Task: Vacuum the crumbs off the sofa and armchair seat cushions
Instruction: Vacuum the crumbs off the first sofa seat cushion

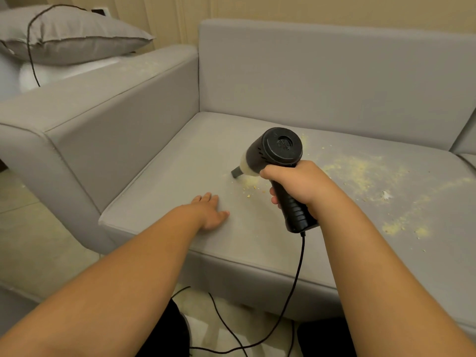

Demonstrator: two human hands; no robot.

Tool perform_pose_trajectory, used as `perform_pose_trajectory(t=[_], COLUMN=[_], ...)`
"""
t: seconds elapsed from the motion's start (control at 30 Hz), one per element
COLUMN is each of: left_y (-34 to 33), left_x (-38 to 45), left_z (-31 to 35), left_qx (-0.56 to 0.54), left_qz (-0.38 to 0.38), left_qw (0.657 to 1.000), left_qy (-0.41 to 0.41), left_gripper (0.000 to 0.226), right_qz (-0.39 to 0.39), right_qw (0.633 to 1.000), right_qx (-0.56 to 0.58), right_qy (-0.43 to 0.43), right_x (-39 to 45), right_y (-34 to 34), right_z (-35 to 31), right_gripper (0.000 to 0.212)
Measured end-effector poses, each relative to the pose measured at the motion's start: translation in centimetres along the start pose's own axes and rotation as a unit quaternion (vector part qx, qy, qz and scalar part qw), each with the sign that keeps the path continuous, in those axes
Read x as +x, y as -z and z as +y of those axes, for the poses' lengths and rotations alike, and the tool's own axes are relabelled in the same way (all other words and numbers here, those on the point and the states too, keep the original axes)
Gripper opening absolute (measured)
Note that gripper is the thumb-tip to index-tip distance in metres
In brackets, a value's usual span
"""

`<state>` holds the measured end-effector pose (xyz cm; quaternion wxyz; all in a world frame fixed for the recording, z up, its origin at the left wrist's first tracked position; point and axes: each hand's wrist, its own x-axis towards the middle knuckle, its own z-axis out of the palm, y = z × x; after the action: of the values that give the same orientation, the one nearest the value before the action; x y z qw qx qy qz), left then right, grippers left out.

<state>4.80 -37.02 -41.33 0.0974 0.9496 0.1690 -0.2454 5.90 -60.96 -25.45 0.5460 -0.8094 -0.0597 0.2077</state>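
Your right hand (293,181) grips the handle of the black handheld vacuum (277,161) at centre frame, fingers curled round it; its nozzle (236,172) points down-left and touches the grey sofa seat cushion (159,191); a few crumbs (251,188) lie just beside the nozzle; a broad yellowish crumb patch (360,171) spreads across the cushion at right of frame; your left hand (210,211) rests flat on the cushion at lower centre, fingers straight, holding nothing; the vacuum's cord (296,274) hangs from the handle to the floor at bottom; a grey pillow (69,37) sits upper left, beyond the armrest (108,104).
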Motion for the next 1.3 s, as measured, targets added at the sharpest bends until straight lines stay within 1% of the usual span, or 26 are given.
perform_pose_trajectory(t=[0.07, 0.17, 0.23, 0.3, 0.43, 0.57, 0.73, 0.87, 0.97, 1.1, 1.17, 1.3], left_y=[0.1, 0.1, 0.0, -0.1, -0.1, 0.1, 0.2, 0.0, 0.3, 0.4, 0.4, 0.5], left_x=[-0.4, -0.9, -1.0, -0.9, -0.8, -1.2, -1.4, -1.6, -1.9, -2.1, -2.1, -2.5], left_z=[0.4, 0.6, 0.5, 0.3, 0.1, 0.2, 0.2, 0.5, 1.0, 1.1, 0.8, 0.9], left_qx=[0.002, 0.005, 0.005, 0.005, 0.006, 0.005, 0.008, 0.010, 0.012, 0.016, 0.019, 0.026], left_qz=[0.000, 0.002, 0.001, 0.000, -0.005, -0.009, -0.010, -0.010, -0.012, -0.014, -0.013, -0.014], left_qw=[1.000, 1.000, 1.000, 1.000, 1.000, 1.000, 1.000, 1.000, 1.000, 1.000, 1.000, 1.000], left_qy=[-0.004, -0.009, -0.009, -0.008, -0.005, -0.002, -0.003, 0.000, 0.000, -0.005, -0.004, -0.003], left_gripper=[0.082, 0.081, 0.081, 0.082, 0.082, 0.081, 0.081, 0.081, 0.081, 0.080, 0.080, 0.079], right_qz=[0.014, 0.056, 0.062, 0.051, 0.004, -0.017, -0.013, 0.005, -0.007, -0.013, -0.023, -0.051], right_qw=[1.000, 0.998, 0.998, 0.998, 1.000, 0.999, 0.999, 0.999, 0.999, 0.999, 0.999, 0.998], right_qx=[0.004, -0.020, -0.026, -0.026, -0.003, -0.027, -0.041, -0.044, -0.029, -0.026, -0.026, -0.033], right_qy=[0.004, 0.020, 0.019, 0.013, 0.000, -0.003, 0.004, 0.029, 0.031, 0.026, 0.016, 0.004], right_x=[-0.2, -0.4, -0.6, -0.8, -1.4, -2.1, -2.3, -1.5, -0.6, -0.7, -1.3, -2.9], right_y=[0.0, -0.1, -0.3, -0.3, -0.2, 0.1, 0.3, -1.7, -2.7, -2.1, -1.3, 0.0], right_z=[0.1, 0.5, 0.5, 0.4, 0.0, -0.6, -0.7, 0.2, 0.8, 0.5, -0.3, -1.9], right_gripper=[0.019, 0.018, 0.018, 0.018, 0.020, 0.019, 0.019, 0.018, 0.015, 0.015, 0.017, 0.033])
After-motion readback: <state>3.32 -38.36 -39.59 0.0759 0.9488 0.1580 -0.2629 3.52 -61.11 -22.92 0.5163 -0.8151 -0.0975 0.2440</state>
